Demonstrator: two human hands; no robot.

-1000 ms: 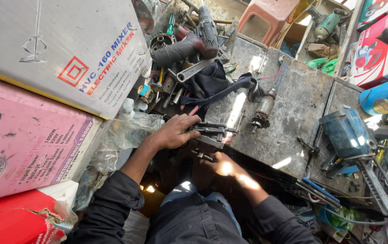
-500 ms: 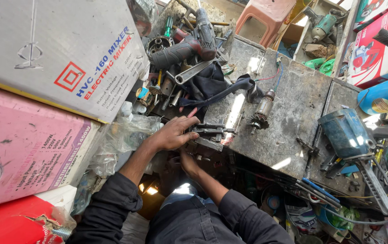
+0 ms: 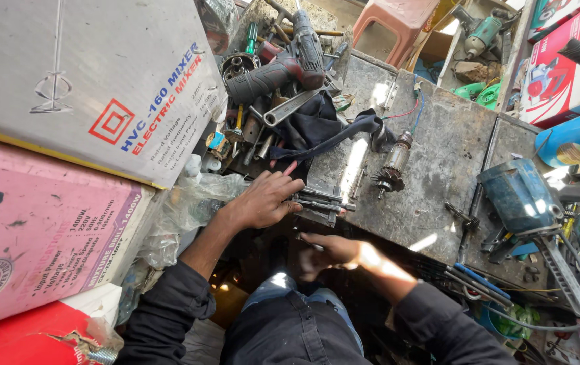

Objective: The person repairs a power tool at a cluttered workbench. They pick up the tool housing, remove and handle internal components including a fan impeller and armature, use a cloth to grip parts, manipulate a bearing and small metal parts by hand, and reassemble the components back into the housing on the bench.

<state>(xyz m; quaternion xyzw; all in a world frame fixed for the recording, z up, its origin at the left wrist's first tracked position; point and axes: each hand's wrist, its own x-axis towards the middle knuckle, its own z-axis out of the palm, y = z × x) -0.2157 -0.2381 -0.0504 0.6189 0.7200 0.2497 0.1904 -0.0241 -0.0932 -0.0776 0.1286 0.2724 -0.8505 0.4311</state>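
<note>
- head view, hands: left hand (image 3: 263, 201) lies palm down at the near edge of the metal workbench (image 3: 438, 155), fingers spread and resting on a flat metal assembly with bolts (image 3: 322, 200) that sits on that edge.
- right hand (image 3: 327, 253) is lower, just below the bench edge and in front of the person's lap, fingers curled around a small dark part (image 3: 309, 243); what kind of part it is cannot be told, as sun glare washes over the wrist.
- the 2 hands are apart, the left above on the bench, the right beneath it, near each other.
- just beyond the assembly a motor armature (image 3: 392, 165) with copper windings lies on the bench, beside a dark blue cloth (image 3: 317, 125).
- further back a red and grey power drill (image 3: 280, 64) rests on a heap of wrenches and loose tools (image 3: 256, 128).
- to the right a blue angle grinder body (image 3: 519, 196) stands near the bench edge, well apart from both hands.
- to the left stacked cartons: a white box (image 3: 80, 81), a pink box (image 3: 40, 230) under it, and crumpled clear plastic (image 3: 188, 209) beside the left forearm.
- a pink plastic stool (image 3: 401, 17) stands behind the bench.
</note>
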